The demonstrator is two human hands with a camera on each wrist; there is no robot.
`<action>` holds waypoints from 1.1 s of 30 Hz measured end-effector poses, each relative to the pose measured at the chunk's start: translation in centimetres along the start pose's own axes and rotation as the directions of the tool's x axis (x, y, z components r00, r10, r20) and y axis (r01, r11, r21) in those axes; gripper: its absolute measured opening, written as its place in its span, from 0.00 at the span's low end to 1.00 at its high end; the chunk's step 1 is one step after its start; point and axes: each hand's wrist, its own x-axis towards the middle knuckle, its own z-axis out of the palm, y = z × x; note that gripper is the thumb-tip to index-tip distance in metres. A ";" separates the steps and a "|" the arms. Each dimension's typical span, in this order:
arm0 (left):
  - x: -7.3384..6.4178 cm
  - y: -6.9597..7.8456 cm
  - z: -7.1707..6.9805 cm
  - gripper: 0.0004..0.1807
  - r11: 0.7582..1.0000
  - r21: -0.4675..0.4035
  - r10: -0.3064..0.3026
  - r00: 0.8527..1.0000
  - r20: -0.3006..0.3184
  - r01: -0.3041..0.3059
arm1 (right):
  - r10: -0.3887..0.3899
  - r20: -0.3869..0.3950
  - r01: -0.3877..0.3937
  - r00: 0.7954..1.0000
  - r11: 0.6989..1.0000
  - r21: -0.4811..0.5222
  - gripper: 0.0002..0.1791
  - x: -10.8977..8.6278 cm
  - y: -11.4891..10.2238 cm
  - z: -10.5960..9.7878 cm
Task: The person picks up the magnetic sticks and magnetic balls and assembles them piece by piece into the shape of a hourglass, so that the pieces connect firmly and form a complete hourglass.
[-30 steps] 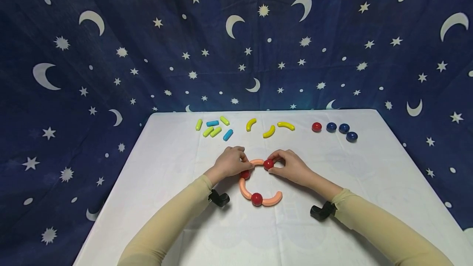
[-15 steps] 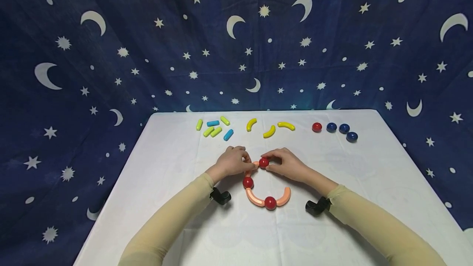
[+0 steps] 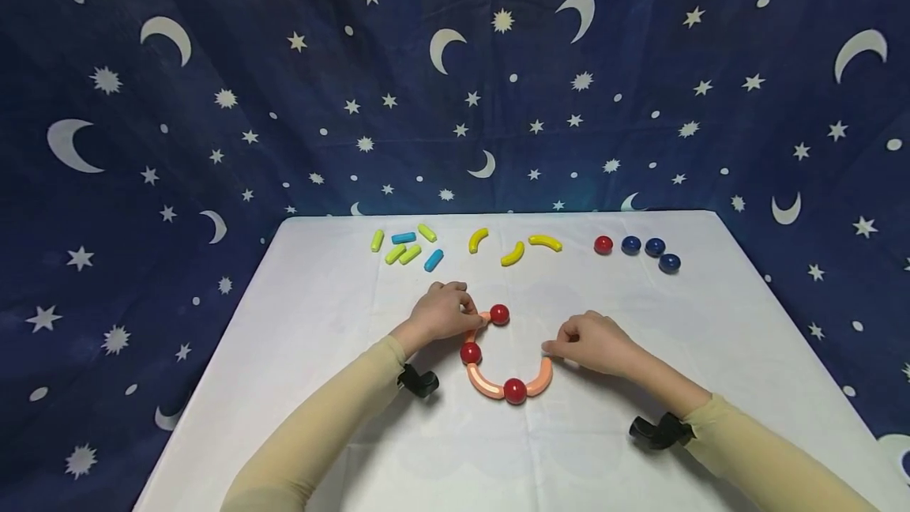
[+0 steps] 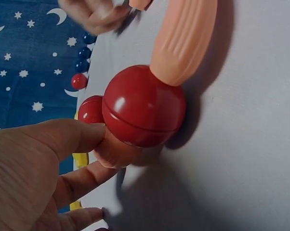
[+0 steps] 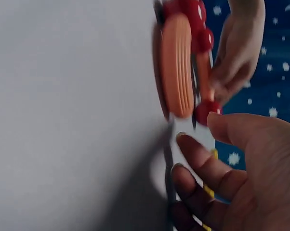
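An open ring of red balls and curved orange rods lies on the table. My left hand pinches the upper-left curved rod between thumb and finger, just beside the left red ball. A second red ball sits at that rod's far end, and a third red ball joins the lower curved rod to the right-hand curved rod. Close to this last rod's free end is my right hand, its thumb and fingers apart with nothing between them.
Along the back of the white table lie short green and blue rods, yellow curved rods, a loose red ball and several dark blue balls. A starry blue cloth hangs behind.
The ring's lower part swung right, then held its shape. My right hand let go of the top red ball and moved right and nearer, to the free rod end. My left hand kept its pinch.
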 end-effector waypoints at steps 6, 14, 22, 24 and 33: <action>0.0 0.0 0.2 0.14 1.000 -0.022 0.005 1.000 -0.011 -0.006 | 0.033 0.003 -0.033 0.999 0.994 -0.101 0.26 -2.0 -1.5 0.8; -0.2 -0.3 0.2 0.15 0.999 -0.046 0.008 1.000 -0.002 -0.008 | 0.033 -0.053 -0.041 0.998 0.985 -0.169 0.22 -0.8 -2.0 1.7; -0.2 -0.2 0.3 0.17 1.000 -0.017 0.015 1.000 -0.017 -0.015 | -0.005 -0.169 -0.025 0.986 0.985 -0.172 0.19 2.8 -2.3 1.2; -0.2 -0.1 0.4 0.17 1.000 -0.014 0.016 0.999 -0.031 -0.016 | -0.017 -0.192 -0.016 0.981 0.986 -0.167 0.19 3.5 -2.2 1.1; 0.1 0.3 0.7 0.13 1.000 0.010 -0.019 0.998 -0.059 0.020 | 0.081 -0.141 -0.093 0.987 0.992 -0.088 0.15 3.6 -2.0 0.8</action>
